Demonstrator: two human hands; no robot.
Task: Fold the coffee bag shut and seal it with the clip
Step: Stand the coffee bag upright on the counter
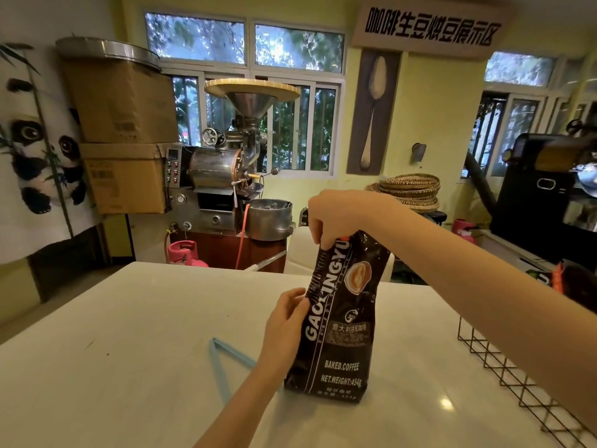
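A tall black coffee bag [339, 337] with white lettering stands upright on the white table [129, 350]. My right hand [339, 218] grips the bag's top from above, hiding the opening. My left hand [286, 318] presses against the bag's left edge at mid height, fingers on the side seam. A long light-blue clip [223, 360], spread open in a V, lies flat on the table just left of my left forearm, which covers part of it.
A black wire basket [504, 370] sits at the table's right edge. Beyond the far edge stand a metal coffee roaster [223, 182], a pink gas cylinder [184, 250] and stacked cardboard boxes [122, 140].
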